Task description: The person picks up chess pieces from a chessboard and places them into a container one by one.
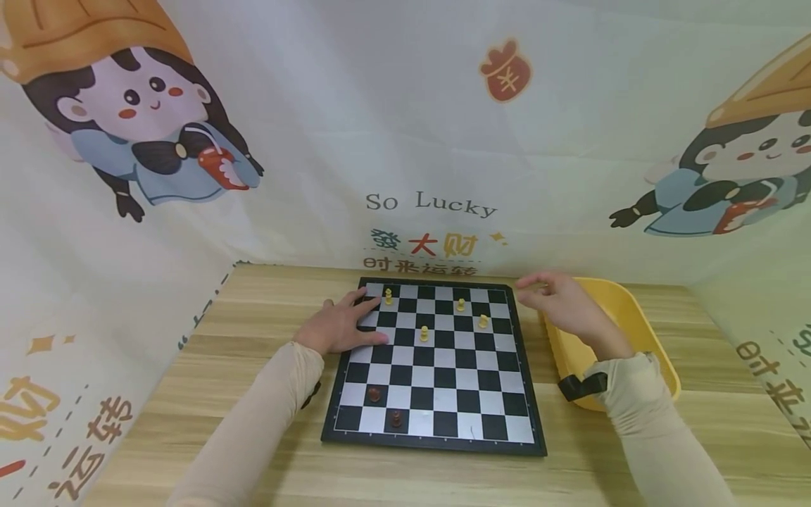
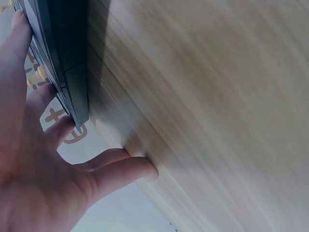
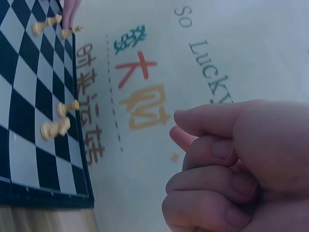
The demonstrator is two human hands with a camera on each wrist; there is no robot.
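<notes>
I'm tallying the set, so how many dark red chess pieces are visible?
2: the left chess piece in the second-nearest row, the right chess piece in the nearest row of the chessboard. The left grip could hide others.

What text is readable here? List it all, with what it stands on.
"So Lucky": cloth backdrop
"發大财": cloth backdrop
"时来运转": cloth backdrop, partly repeated at both sides
Red pouch print: sign unclear
Chessboard border: marks too small to read
</notes>
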